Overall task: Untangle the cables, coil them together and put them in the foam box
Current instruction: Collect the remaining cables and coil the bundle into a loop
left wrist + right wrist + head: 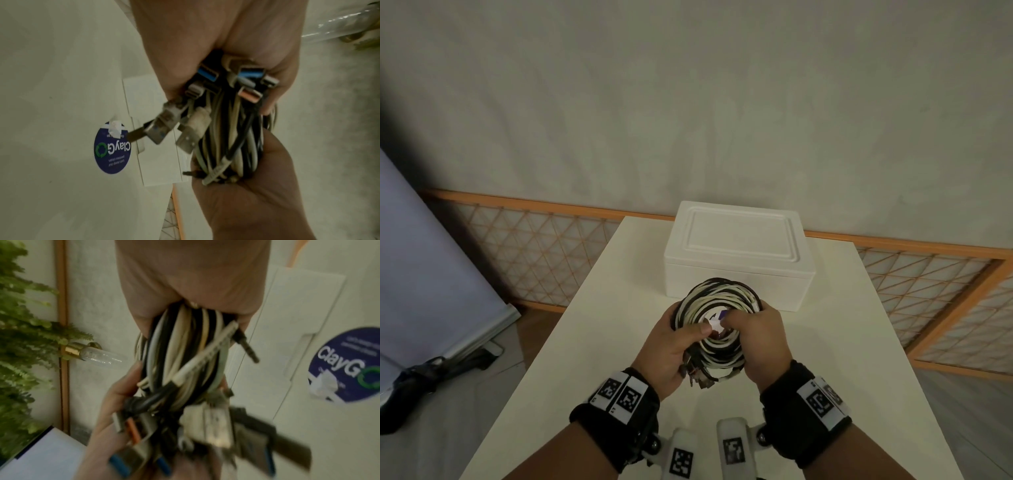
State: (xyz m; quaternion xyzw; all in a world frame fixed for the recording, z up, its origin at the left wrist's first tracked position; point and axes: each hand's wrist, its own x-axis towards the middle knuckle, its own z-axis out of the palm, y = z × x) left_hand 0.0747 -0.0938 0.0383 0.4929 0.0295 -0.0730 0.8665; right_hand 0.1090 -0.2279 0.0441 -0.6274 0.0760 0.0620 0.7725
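Observation:
A coil of black and white cables [717, 308] is held upright above the white table [592, 342], just in front of the foam box [738, 253], whose lid is on. My left hand [674, 346] grips the coil's left and lower side, thumb over the inner loops. My right hand [760, 339] grips the right side, thumb reaching into the middle. In the left wrist view the cable bundle [230, 139] runs between both hands, with several USB plugs [207, 76] bunched at my left hand [205, 32]. The right wrist view shows the same bundle [185, 356] under my right hand [189, 275], plugs [205, 426] hanging blurred.
A round blue sticker [112, 147] lies on the table beneath the coil. An orange lattice fence [534, 246] runs behind the table against the wall. A grey board [424, 267] leans at the left. A green plant [22, 337] shows in the right wrist view.

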